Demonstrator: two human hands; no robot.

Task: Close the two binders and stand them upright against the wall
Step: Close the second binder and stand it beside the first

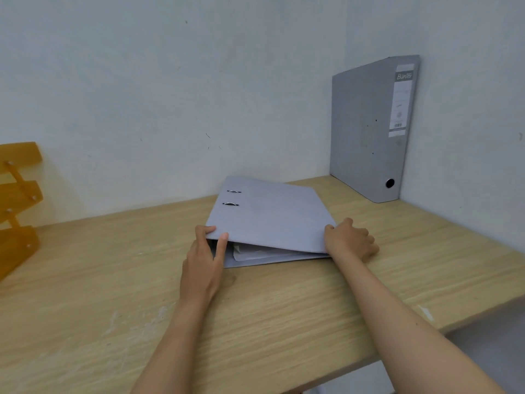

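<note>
Binder [272,220] lies flat between both hands: left hand [203,265] pinches its near-left corner, right hand [350,240] clamps its near-right edge.

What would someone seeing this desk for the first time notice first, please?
Most likely the grey binder lying mid-desk, its cover nearly shut over loose papers, with the left hand and right hand each taking a grip on a near corner. Next, the second grey binder already upright in the far right wall corner, and the orange tray rack at the left edge.
</note>
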